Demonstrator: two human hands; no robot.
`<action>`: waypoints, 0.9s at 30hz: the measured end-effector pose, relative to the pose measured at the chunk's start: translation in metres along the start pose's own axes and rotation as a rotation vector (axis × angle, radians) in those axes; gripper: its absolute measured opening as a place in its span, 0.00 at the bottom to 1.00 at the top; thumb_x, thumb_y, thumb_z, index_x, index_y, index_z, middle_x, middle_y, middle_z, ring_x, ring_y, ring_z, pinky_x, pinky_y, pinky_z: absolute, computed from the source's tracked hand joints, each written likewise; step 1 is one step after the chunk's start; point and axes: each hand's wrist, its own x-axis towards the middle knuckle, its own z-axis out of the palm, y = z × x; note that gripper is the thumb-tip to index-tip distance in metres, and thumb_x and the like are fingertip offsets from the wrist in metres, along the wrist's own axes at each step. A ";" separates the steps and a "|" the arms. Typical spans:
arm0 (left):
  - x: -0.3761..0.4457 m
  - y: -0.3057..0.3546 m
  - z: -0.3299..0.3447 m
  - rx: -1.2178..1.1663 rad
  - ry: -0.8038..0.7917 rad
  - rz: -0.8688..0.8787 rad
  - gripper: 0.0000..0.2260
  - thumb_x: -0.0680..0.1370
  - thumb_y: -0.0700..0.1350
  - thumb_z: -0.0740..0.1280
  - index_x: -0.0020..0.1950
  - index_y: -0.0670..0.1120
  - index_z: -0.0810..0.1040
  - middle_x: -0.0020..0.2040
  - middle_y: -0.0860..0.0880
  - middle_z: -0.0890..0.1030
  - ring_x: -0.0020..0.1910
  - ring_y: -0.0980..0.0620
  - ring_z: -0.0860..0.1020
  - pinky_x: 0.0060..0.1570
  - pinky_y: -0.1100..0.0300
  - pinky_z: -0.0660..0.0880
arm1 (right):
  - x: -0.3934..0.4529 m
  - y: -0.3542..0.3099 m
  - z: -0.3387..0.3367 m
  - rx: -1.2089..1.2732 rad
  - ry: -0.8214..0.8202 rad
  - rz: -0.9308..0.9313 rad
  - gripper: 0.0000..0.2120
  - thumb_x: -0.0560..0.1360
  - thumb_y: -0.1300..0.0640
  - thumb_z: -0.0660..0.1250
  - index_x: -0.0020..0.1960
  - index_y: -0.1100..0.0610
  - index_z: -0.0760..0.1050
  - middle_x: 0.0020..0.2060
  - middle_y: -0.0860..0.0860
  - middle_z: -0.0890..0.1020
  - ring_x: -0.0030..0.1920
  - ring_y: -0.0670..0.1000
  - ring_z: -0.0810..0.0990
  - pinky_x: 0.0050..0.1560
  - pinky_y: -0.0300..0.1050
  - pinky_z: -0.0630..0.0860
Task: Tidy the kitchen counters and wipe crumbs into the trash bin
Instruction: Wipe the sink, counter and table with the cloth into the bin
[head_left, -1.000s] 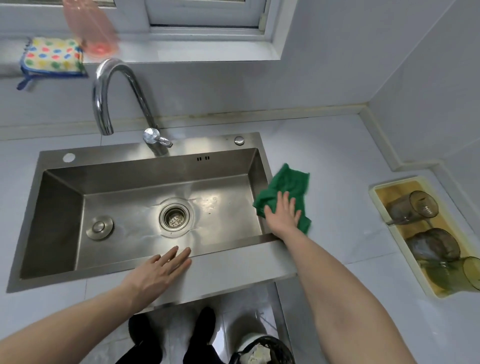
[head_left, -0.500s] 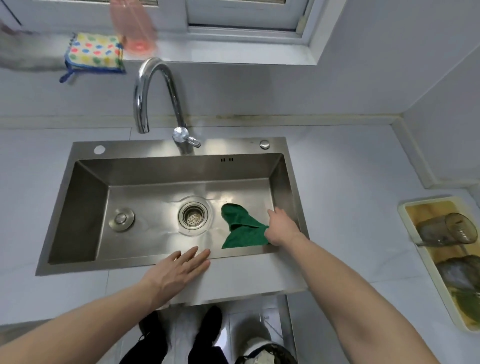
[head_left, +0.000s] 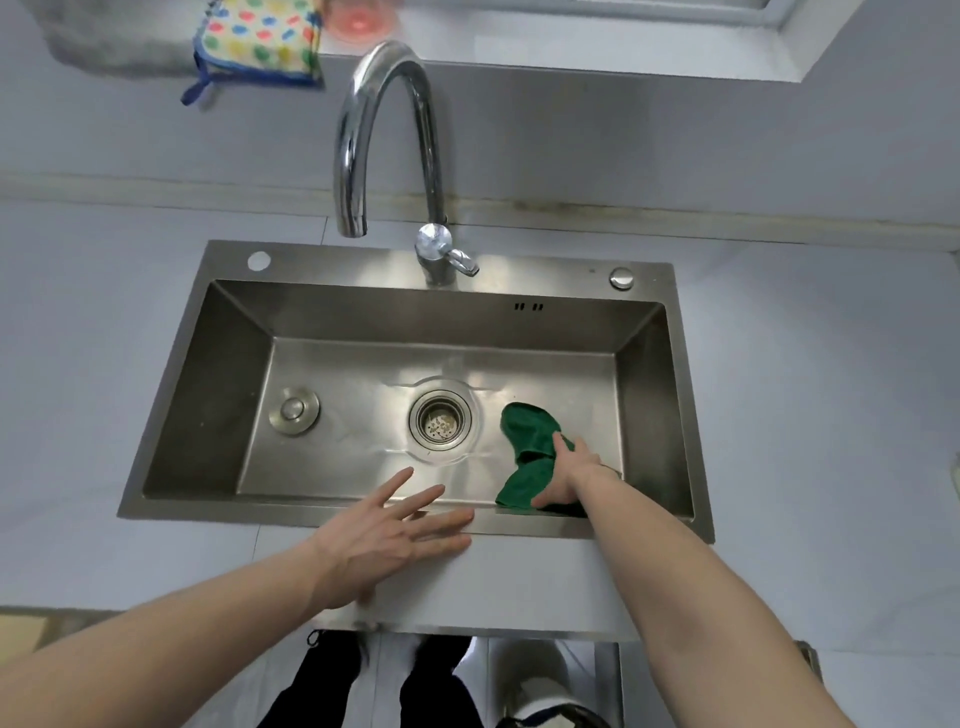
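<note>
Right hand (head_left: 566, 475) is down inside the sink (head_left: 234, 395), palm pressed on a green cloth (head_left: 530, 439), fingers curled round the bunched fabric w/ thumb reaching fwd over it, so it's holding the cloth, prob. to drag it across the steel floor. Cloth spills ahead of and below the hand, its far end just short of the drain strainer (head_left: 440, 420), which sits to the hand's left. Further left, well apart, the loose drain plug (head_left: 294, 409) lies flat. Left hand (head_left: 395, 540) is spread wide, empty, palm down on the near sink rim & counter (head_left: 156, 561), likely bracing the body while the other arm reaches in. Beyond both hands the tap (head_left: 384, 130) arches over the basin; above it a dotted cloth (head_left: 260, 39) rests on the sill. Nearest the body, below the right forearm, part of the trash bin (head_left: 550, 719) shows at floor level, close enough for crumbs to go in later.
</note>
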 end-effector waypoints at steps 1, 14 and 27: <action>0.000 -0.001 0.002 -0.009 0.010 0.000 0.59 0.71 0.45 0.78 0.79 0.60 0.32 0.80 0.57 0.31 0.80 0.43 0.36 0.75 0.36 0.34 | 0.006 -0.002 0.006 -0.012 0.003 -0.010 0.60 0.71 0.42 0.77 0.82 0.48 0.33 0.82 0.54 0.41 0.80 0.65 0.50 0.76 0.64 0.61; 0.001 -0.004 0.011 -0.033 0.054 -0.001 0.61 0.68 0.37 0.78 0.79 0.61 0.32 0.80 0.58 0.33 0.81 0.42 0.46 0.72 0.37 0.29 | -0.018 0.016 0.000 0.126 0.292 -0.192 0.24 0.76 0.62 0.65 0.71 0.48 0.75 0.57 0.49 0.83 0.56 0.56 0.82 0.55 0.46 0.79; -0.014 0.051 -0.032 -0.126 0.138 -0.153 0.38 0.76 0.46 0.67 0.81 0.51 0.51 0.82 0.49 0.51 0.82 0.44 0.46 0.79 0.45 0.41 | -0.189 0.085 0.020 0.205 0.573 -0.335 0.31 0.73 0.52 0.64 0.76 0.38 0.67 0.56 0.40 0.78 0.56 0.48 0.75 0.55 0.45 0.75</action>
